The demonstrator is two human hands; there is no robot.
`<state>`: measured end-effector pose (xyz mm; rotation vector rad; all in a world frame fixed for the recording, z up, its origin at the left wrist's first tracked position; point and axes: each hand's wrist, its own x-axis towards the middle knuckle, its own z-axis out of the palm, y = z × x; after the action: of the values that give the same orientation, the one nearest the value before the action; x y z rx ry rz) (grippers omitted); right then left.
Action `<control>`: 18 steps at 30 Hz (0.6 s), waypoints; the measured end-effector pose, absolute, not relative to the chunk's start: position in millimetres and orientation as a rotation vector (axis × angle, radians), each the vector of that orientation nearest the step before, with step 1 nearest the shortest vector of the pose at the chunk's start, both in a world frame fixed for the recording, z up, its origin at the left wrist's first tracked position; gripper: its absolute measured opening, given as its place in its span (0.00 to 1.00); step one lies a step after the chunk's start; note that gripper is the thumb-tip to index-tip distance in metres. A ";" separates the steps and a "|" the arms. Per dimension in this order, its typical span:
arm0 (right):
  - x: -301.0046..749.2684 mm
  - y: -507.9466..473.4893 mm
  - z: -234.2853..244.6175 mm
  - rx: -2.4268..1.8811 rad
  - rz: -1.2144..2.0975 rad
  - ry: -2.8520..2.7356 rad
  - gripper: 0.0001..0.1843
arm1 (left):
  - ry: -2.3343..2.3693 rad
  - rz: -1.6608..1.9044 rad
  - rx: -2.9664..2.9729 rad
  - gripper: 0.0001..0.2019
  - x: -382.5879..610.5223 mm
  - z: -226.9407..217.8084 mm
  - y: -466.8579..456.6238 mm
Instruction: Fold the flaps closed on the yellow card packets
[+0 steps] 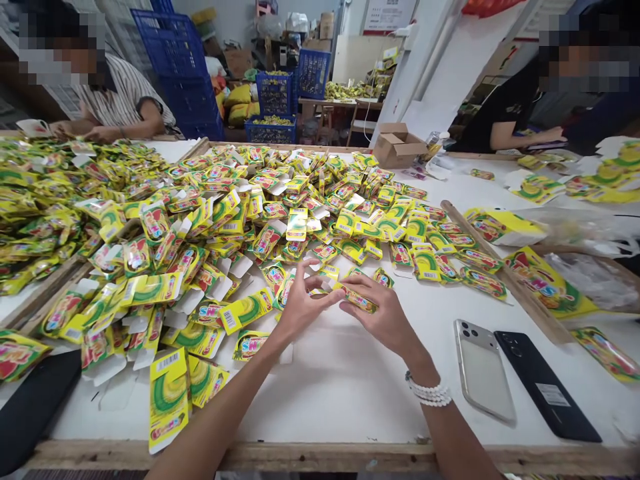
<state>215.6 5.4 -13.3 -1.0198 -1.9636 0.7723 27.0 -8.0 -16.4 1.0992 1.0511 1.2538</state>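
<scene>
A small yellow candy box (361, 301) with colourful print is between my two hands, just above the white table. My right hand (387, 313), with a white beaded bracelet at its wrist, has its fingers wrapped over the box. At the box's left end, my left hand (303, 300) pinches with thumb and curled fingers; part of that grip is hidden. Beyond both hands lies a wide heap of similar boxes (296, 223), several with open white flaps. Nearer my left forearm, one yellow box (169, 400) lies flat by the front edge.
Wooden strips (505, 273) divide the table (350, 393). Two phones, one silver (484, 370) and one black (547, 387), lie at right. A dark object (40, 407) sits front left. A cardboard box (400, 145) stands behind, with blue crates (187, 100) beyond. People work at both sides.
</scene>
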 end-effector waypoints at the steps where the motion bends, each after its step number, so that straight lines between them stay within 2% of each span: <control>1: 210.1 4.1 -16.8 -1.038 0.838 -1.861 0.17 | 1.052 1.301 1.071 0.33 30.3 -17.8 -8.5; 4: 195.6 1.1 -25.9 -1.068 1.086 -1.509 0.25 | 1.008 1.427 1.001 0.29 38.7 -21.8 -10.0; 7: 187.6 -0.9 -28.4 -1.015 1.176 -1.311 0.32 | 1.006 1.501 0.998 0.27 43.6 -24.4 -11.0; 12: 182.3 -3.7 -26.9 -1.010 1.154 -1.298 0.27 | 1.000 1.600 0.969 0.25 46.3 -24.6 -12.7; 18: 178.5 -4.6 -30.9 -0.971 1.162 -1.202 0.22 | 1.097 1.554 1.088 0.19 48.4 -28.6 -17.2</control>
<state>178.5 -4.6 -30.9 -0.9706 -1.2018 1.1616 48.4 -17.2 -28.6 1.0876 1.0971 1.5542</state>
